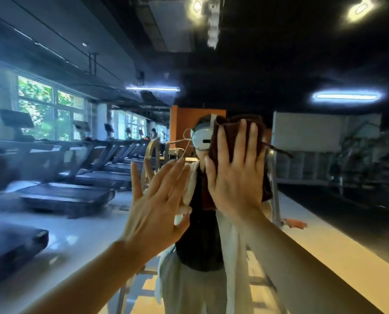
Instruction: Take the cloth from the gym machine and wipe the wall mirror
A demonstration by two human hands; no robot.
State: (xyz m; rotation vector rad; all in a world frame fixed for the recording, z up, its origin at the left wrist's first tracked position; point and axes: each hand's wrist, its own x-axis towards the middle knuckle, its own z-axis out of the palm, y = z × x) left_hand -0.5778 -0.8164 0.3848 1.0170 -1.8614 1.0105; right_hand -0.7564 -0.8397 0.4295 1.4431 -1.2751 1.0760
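The wall mirror (325,200) fills the whole view and reflects the gym behind me. My right hand (234,175) lies flat with straight, spread fingers on a dark brown cloth (220,137), pressing it against the glass at head height. The cloth bunches above and beside the fingers and hangs a little below the palm. To its left, my left hand (157,207) is raised with fingers spread and straight, palm toward the mirror and holding nothing; whether it touches the glass I cannot tell. My own reflection stands behind both hands.
The reflection shows a row of treadmills (75,182) on the left under windows, an orange column (184,123) in the middle and dark gym machines (359,159) on the right. A metal machine frame (275,196) stands just behind me.
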